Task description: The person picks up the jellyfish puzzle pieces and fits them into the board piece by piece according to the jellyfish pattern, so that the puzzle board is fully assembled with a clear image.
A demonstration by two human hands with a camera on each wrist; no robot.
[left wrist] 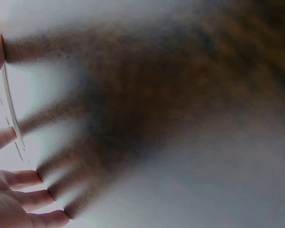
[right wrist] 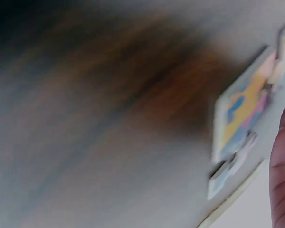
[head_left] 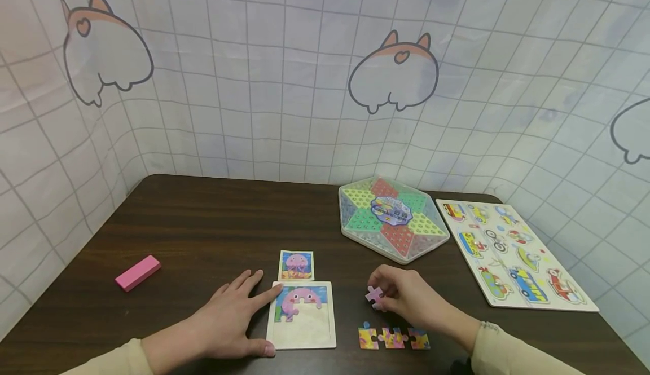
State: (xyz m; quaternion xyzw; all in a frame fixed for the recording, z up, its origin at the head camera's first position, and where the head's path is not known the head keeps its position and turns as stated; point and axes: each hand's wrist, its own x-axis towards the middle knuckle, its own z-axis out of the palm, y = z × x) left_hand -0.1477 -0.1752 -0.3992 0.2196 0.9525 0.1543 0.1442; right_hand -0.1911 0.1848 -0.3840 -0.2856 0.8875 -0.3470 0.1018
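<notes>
My left hand [head_left: 223, 316] lies spread on the table, its index fingertip and thumb at the left rim of a square puzzle tray [head_left: 304, 338]. Several joined pieces [head_left: 301, 295] of a pink octopus picture fill the tray's top and upper left; bare board shows below. To the right of the tray, my right hand [head_left: 408, 296] pinches a pink jigsaw piece [head_left: 374, 294] between thumb and fingers. In the right wrist view the hand [right wrist: 282, 175] is cut off at the edge. Nearer me lies a row of yellow and pink puzzle pieces [head_left: 393, 338].
A small octopus picture card [head_left: 297, 261] lies just behind the tray. A pink block [head_left: 138, 273] is at the left. Behind the right hand sits a hexagonal Chinese checkers box [head_left: 393, 217], with a vehicle puzzle board [head_left: 518, 256] to its right. A gridded cloth hangs behind the table.
</notes>
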